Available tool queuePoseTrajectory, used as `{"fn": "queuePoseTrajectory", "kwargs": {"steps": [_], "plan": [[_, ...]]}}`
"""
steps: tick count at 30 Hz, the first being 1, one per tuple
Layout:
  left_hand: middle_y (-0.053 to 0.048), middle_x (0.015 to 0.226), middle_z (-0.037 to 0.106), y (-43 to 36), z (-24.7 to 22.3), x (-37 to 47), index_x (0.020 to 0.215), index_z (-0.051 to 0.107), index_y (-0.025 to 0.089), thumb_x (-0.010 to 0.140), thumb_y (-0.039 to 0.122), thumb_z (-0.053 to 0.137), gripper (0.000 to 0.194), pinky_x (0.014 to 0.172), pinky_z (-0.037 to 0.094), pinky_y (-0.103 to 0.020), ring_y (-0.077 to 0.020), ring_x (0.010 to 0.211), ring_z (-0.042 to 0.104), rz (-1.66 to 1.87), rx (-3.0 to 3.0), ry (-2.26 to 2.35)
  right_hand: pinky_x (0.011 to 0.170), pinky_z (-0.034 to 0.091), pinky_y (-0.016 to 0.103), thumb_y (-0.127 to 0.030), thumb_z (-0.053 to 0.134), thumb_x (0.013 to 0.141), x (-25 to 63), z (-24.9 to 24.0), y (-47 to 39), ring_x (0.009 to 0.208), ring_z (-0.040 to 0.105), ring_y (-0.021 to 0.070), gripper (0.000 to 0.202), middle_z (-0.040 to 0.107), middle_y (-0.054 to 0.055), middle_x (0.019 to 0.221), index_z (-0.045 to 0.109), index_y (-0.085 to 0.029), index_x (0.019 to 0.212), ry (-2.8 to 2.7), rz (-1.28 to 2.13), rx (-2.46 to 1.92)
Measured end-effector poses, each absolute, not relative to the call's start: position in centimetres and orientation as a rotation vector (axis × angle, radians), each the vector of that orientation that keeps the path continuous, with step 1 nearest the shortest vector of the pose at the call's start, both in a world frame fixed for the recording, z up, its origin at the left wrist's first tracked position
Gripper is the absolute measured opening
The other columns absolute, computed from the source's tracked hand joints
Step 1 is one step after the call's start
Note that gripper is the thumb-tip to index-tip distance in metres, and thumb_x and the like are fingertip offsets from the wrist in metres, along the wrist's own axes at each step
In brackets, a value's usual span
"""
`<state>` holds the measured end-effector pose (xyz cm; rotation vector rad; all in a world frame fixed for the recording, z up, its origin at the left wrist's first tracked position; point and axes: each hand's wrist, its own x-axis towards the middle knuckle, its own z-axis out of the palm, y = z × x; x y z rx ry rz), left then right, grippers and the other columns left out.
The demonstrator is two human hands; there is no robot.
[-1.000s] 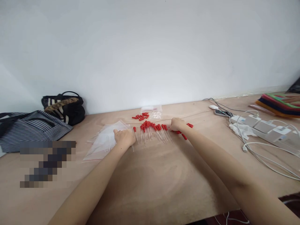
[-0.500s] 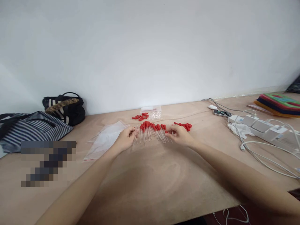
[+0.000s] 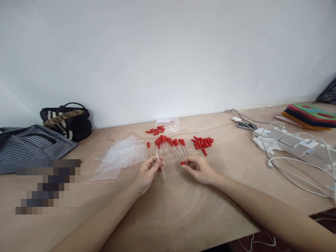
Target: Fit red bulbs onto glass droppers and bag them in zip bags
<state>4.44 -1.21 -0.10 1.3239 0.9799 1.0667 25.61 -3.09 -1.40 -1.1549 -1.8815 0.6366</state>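
Observation:
My left hand (image 3: pixel 147 173) is closed, pinching a thin clear dropper tube (image 3: pixel 163 172) that slants down toward me. Between the thumb and fingers of my right hand (image 3: pixel 199 170) is a red rubber bulb (image 3: pixel 182 163), its open end facing left. A gap separates the tube from this bulb. Just beyond my hands lies a fanned row of droppers (image 3: pixel 172 142), clear tubes with red bulbs on their far ends. One more dropper (image 3: pixel 148 145) lies at the row's left. A heap of loose red bulbs (image 3: pixel 203 142) is behind my right hand.
Clear zip bags (image 3: pixel 105 171) with loose tubes (image 3: pixel 133 155) on them lie left. Farther back are more red bulbs (image 3: pixel 156 130) and a bag with tubes (image 3: pixel 172 127). A power strip (image 3: pixel 291 141) with cables, a phone (image 3: pixel 246 126) and coloured sheets (image 3: pixel 309 117) occupy the right; bags (image 3: pixel 34 147) stand left.
Both hands have come back toward me from the dropper row. The left now shows a tube angled toward the right hand. The right has moved off the bulb heap, a bulb in its fingers.

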Motion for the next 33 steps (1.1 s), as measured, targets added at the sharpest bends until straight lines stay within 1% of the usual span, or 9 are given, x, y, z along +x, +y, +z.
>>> {"fn": "queuePoseTrajectory", "kwargs": {"steps": [2, 4, 7, 10, 13, 17, 24, 28, 33], "plan": [[0.001, 0.066, 0.056, -1.0, 0.2, 4.0, 0.087, 0.058, 0.017, 0.075, 0.045, 0.055, 0.031, 0.061, 0.043, -0.025, -0.0114, 0.061, 0.054, 1.044, 1.508, 1.023, 0.066, 0.044, 0.027, -0.024, 0.053, 0.078, 25.6, -1.4, -3.1, 0.072, 0.057, 0.0146, 0.013, 0.063, 0.004, 0.076, 0.063, -0.018, 0.082, -1.888, 0.617, -1.145], [-0.001, 0.070, 0.058, -0.9, 0.4, 3.6, 0.090, 0.060, 0.018, 0.081, 0.041, 0.049, 0.028, 0.063, 0.042, -0.027, -0.0128, 0.064, 0.055, 1.015, 1.847, 1.068, 0.069, 0.044, 0.029, -0.024, 0.052, 0.079, 25.5, -1.4, -3.1, 0.075, 0.057, 0.0155, 0.015, 0.064, 0.005, 0.080, 0.064, -0.018, 0.085, -1.905, 0.590, -1.133], [-0.003, 0.081, 0.063, -1.1, 0.0, 3.3, 0.092, 0.063, 0.020, 0.085, 0.034, 0.046, 0.022, 0.072, 0.038, -0.029, -0.0138, 0.072, 0.056, 0.990, 2.391, 1.056, 0.076, 0.041, 0.034, -0.026, 0.053, 0.080, 25.5, -1.5, -3.1, 0.080, 0.057, 0.0170, 0.015, 0.065, 0.004, 0.082, 0.065, -0.021, 0.087, -1.952, 0.521, -1.141], [-0.001, 0.079, 0.066, -1.4, -0.9, 3.6, 0.091, 0.063, 0.021, 0.086, 0.030, 0.047, 0.019, 0.074, 0.033, -0.030, -0.0123, 0.069, 0.057, 0.992, 2.681, 1.000, 0.081, 0.034, 0.039, -0.027, 0.054, 0.081, 25.3, -1.7, -3.1, 0.083, 0.056, 0.0179, 0.014, 0.066, 0.003, 0.084, 0.065, -0.024, 0.088, -2.006, 0.462, -1.164], [0.000, 0.077, 0.066, -1.5, -1.6, 3.9, 0.090, 0.063, 0.021, 0.087, 0.028, 0.046, 0.018, 0.074, 0.031, -0.030, -0.0112, 0.067, 0.057, 1.004, 2.749, 0.965, 0.081, 0.029, 0.039, -0.026, 0.055, 0.080, 25.1, -1.8, -3.3, 0.082, 0.055, 0.0176, 0.014, 0.067, 0.002, 0.083, 0.065, -0.026, 0.089, -2.065, 0.444, -1.145], [0.001, 0.077, 0.066, -1.6, -1.9, 4.1, 0.089, 0.063, 0.022, 0.087, 0.026, 0.047, 0.017, 0.073, 0.030, -0.029, -0.0101, 0.066, 0.057, 1.012, 2.756, 0.933, 0.078, 0.026, 0.038, -0.026, 0.056, 0.080, 25.0, -1.7, -3.5, 0.081, 0.053, 0.0167, 0.014, 0.066, 0.001, 0.083, 0.065, -0.027, 0.091, -2.112, 0.434, -1.110], [0.002, 0.073, 0.065, -1.5, -2.0, 4.2, 0.089, 0.064, 0.022, 0.087, 0.027, 0.046, 0.019, 0.073, 0.029, -0.029, -0.0095, 0.064, 0.057, 0.998, 2.781, 0.924, 0.079, 0.026, 0.036, -0.028, 0.054, 0.081, 24.8, -1.8, -3.5, 0.081, 0.055, 0.0155, 0.014, 0.066, 0.001, 0.081, 0.065, -0.027, 0.090, -2.136, 0.449, -1.055], [0.002, 0.067, 0.063, -1.8, -2.0, 4.2, 0.087, 0.065, 0.023, 0.088, 0.027, 0.044, 0.021, 0.074, 0.027, -0.031, -0.0090, 0.060, 0.055, 0.970, 2.791, 0.988, 0.083, 0.024, 0.037, -0.028, 0.055, 0.081, 24.7, -2.2, -3.4, 0.080, 0.057, 0.0143, 0.011, 0.067, -0.001, 0.079, 0.065, -0.025, 0.086, -2.111, 0.479, -1.018], [0.003, 0.066, 0.062, -2.1, -1.8, 4.5, 0.084, 0.066, 0.024, 0.088, 0.026, 0.043, 0.023, 0.073, 0.024, -0.031, -0.0084, 0.058, 0.053, 0.937, 2.788, 1.058, 0.083, 0.024, 0.036, -0.029, 0.054, 0.081, 24.3, -2.4, -3.5, 0.077, 0.059, 0.0138, 0.012, 0.068, 0.000, 0.079, 0.064, -0.023, 0.081, -2.098, 0.398, -1.006]]}}
